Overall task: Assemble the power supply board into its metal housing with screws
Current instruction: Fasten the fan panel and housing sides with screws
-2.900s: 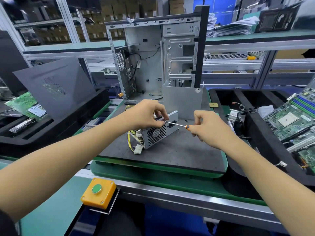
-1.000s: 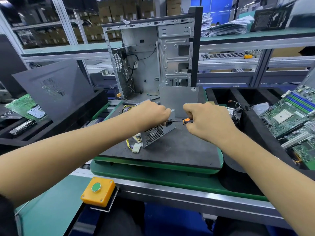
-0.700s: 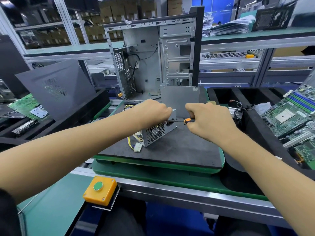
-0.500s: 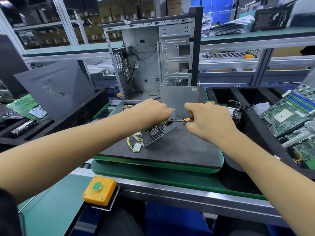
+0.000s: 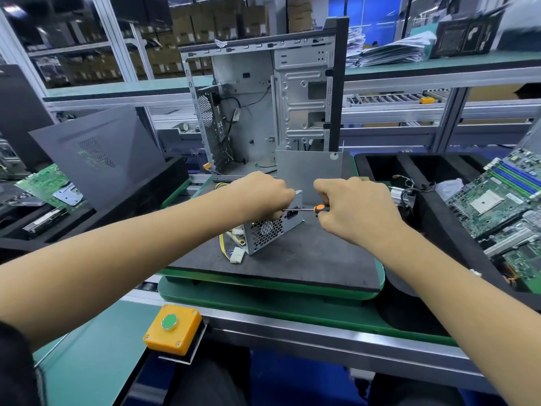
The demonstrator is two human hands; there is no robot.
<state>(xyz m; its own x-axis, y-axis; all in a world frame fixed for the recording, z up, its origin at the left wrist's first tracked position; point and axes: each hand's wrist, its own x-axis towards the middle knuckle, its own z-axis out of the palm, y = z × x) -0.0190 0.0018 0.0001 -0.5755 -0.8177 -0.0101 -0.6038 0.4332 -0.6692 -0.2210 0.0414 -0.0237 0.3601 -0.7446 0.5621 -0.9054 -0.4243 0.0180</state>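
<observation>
The silver power supply housing (image 5: 268,234), with a honeycomb fan grille and yellow wires trailing from its left side, sits tilted on the dark foam mat (image 5: 292,259). My left hand (image 5: 263,194) grips the top of the housing, fingers curled over its front face. My right hand (image 5: 355,209) holds a small screwdriver (image 5: 304,210) with an orange and black handle. Its thin shaft runs level to the left, and the tip meets the housing face right under my left fingers. The screw itself is hidden.
A bent metal cover plate (image 5: 308,174) stands just behind my hands. An open PC chassis (image 5: 263,106) rises at the back. Black foam trays hold motherboards at right (image 5: 497,206) and boards at left (image 5: 49,186). An orange button box (image 5: 172,328) sits at the near edge.
Since the earliest frame my right hand moved left, closer to the housing, so less of the screwdriver shaft shows. Over the last second both hands have stayed almost still.
</observation>
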